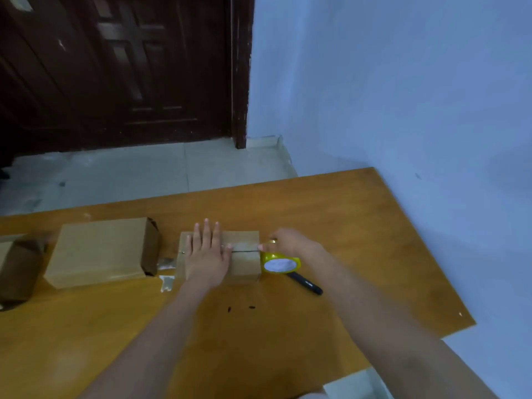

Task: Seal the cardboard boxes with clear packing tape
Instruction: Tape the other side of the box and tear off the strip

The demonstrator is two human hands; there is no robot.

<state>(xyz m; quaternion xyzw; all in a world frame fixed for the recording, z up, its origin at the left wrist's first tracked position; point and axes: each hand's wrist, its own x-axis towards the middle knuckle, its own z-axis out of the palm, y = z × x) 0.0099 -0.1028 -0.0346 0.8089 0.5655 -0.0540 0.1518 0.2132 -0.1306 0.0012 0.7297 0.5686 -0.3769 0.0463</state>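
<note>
A small cardboard box [244, 257] lies in the middle of the wooden table [345, 214]. My left hand [205, 254] rests flat on its top, fingers spread, over the seam between the flaps. A strip of clear tape [244, 245] runs along that seam to the box's right edge. My right hand [288, 241] holds the yellow-cored tape roll [280, 263] against the box's right side. A larger cardboard box [98, 251] lies to the left, its right end flap loose.
A black marker [306, 283] lies just right of the roll. A dark brown open box [17, 269] sits at the far left edge. Bits of used tape [167, 279] lie between the two boxes. The table's right edge meets a blue wall.
</note>
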